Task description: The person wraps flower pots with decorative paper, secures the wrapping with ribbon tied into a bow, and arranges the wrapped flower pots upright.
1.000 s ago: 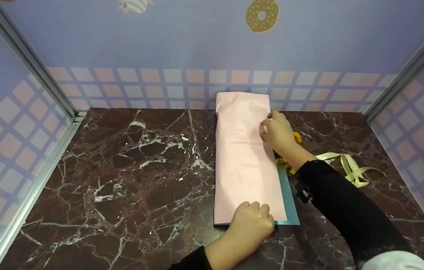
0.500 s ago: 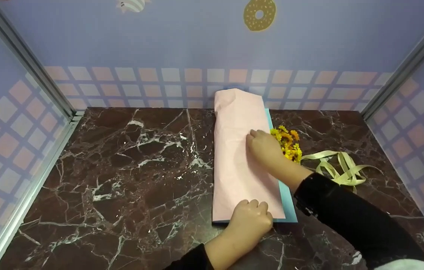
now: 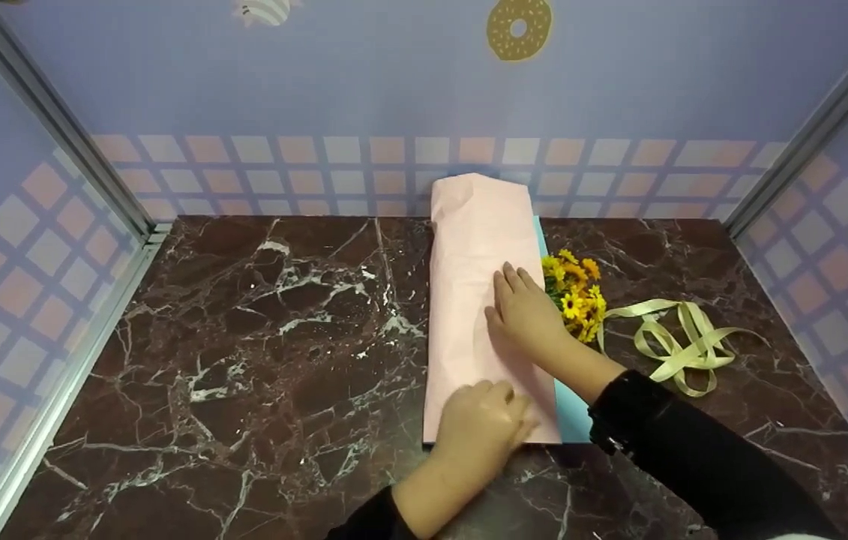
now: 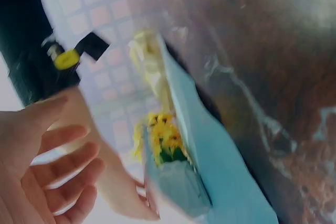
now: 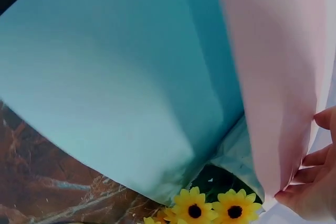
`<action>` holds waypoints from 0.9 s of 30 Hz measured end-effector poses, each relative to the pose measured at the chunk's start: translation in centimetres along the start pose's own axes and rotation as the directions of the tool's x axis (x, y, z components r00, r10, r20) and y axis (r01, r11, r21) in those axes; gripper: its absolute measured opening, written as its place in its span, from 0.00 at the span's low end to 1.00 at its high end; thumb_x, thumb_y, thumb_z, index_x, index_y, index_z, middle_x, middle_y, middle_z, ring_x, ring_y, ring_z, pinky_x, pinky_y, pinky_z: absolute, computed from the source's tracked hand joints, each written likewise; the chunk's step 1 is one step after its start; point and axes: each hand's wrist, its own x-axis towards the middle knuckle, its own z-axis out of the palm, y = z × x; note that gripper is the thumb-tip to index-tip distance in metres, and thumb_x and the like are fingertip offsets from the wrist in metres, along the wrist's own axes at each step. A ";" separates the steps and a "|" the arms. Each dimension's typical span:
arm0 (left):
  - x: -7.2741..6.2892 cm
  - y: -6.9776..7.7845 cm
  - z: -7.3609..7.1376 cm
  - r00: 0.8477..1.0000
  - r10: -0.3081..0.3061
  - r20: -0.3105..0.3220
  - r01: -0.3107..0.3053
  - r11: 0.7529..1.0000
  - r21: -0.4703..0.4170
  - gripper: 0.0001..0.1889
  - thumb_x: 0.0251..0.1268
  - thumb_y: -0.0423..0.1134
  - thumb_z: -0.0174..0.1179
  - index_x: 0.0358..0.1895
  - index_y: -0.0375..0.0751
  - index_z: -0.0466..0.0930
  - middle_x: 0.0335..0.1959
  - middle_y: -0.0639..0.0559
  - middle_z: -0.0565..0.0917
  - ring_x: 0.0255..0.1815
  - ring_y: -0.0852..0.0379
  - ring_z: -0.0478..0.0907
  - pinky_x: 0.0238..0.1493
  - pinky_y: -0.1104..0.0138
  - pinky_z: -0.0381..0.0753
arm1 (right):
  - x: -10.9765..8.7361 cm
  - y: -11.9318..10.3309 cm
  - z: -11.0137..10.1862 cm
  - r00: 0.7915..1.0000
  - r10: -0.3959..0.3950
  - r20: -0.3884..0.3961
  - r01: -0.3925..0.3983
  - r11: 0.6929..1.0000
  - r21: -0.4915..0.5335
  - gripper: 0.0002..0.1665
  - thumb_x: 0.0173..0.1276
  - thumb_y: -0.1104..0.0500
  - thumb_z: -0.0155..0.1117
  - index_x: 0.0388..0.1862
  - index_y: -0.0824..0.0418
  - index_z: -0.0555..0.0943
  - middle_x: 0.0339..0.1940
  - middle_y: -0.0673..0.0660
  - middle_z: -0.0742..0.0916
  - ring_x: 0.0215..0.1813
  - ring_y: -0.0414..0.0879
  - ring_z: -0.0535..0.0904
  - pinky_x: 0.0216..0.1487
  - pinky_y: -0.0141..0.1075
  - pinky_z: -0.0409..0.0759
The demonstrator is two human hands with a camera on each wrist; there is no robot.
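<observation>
A folded sheet of wrapping paper, pink outside (image 3: 468,330) and light blue inside (image 5: 115,77), lies lengthwise on the table in the head view. Yellow sunflowers (image 3: 577,300) poke out from its right side. My right hand (image 3: 532,315) rests with extended fingers on the pink layer, close to its right edge. The right wrist view shows fingertips (image 5: 283,195) against the pink paper beside the blossoms. Over the paper's near end is my left hand (image 3: 480,424), blurred. Its fingers are loosely spread in the left wrist view, and nothing is between them.
A loose pale yellow ribbon (image 3: 693,345) lies in loops to the right of the flowers. The brown marble tabletop (image 3: 266,375) meets a purple checked wall (image 3: 364,90) at the back, and the paper's far end reaches this wall.
My right hand has come nearer along the paper from its upper right edge, and its fingers have straightened. The flowers have come into fuller view. My left hand has shifted slightly left and away from me.
</observation>
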 end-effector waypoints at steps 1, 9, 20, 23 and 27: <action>0.1 -0.5 -0.3 0.996 -0.083 0.032 0.084 0.995 -0.051 0.13 0.59 0.52 0.66 0.38 0.48 0.86 0.34 0.54 0.82 0.32 0.56 0.78 0.32 0.66 0.78 | 0.0 0.0 0.0 1.000 0.002 -0.003 -0.002 1.000 0.010 0.36 0.76 0.52 0.52 0.71 0.76 0.60 0.72 0.73 0.64 0.73 0.64 0.58 0.74 0.49 0.53; -0.4 -5.9 -0.2 0.578 -0.675 0.459 0.797 0.345 -0.495 0.42 0.54 0.36 0.70 0.73 0.39 0.58 0.68 0.32 0.61 0.67 0.33 0.61 0.64 0.40 0.64 | 0.3 0.0 0.0 0.998 0.049 -0.028 -0.047 0.997 0.061 0.33 0.76 0.53 0.53 0.70 0.75 0.64 0.71 0.72 0.67 0.72 0.64 0.61 0.73 0.49 0.56; -1.8 -7.2 2.3 0.377 -0.571 0.730 0.839 -0.124 -0.530 0.48 0.50 0.28 0.64 0.75 0.32 0.45 0.65 0.22 0.64 0.63 0.30 0.67 0.62 0.47 0.71 | 0.5 -0.5 0.5 0.977 0.095 -0.193 -0.063 0.984 0.166 0.12 0.71 0.58 0.58 0.37 0.68 0.74 0.38 0.64 0.68 0.41 0.59 0.66 0.39 0.48 0.70; -2.0 -7.1 2.4 0.375 -0.561 0.738 0.830 -0.151 -0.536 0.48 0.51 0.28 0.63 0.75 0.32 0.46 0.63 0.23 0.66 0.58 0.32 0.72 0.57 0.49 0.76 | 0.6 -0.6 0.4 0.978 0.104 -0.181 -0.075 0.984 0.163 0.12 0.71 0.58 0.57 0.35 0.69 0.74 0.36 0.63 0.69 0.42 0.59 0.65 0.41 0.49 0.69; -2.0 -7.0 2.7 0.368 -0.540 0.757 0.821 -0.193 -0.537 0.47 0.52 0.29 0.64 0.75 0.32 0.46 0.59 0.26 0.70 0.50 0.38 0.77 0.50 0.54 0.81 | 1.0 -0.4 0.0 0.982 0.104 -0.158 -0.078 0.984 0.160 0.13 0.72 0.58 0.56 0.37 0.69 0.75 0.36 0.64 0.71 0.43 0.60 0.65 0.44 0.50 0.69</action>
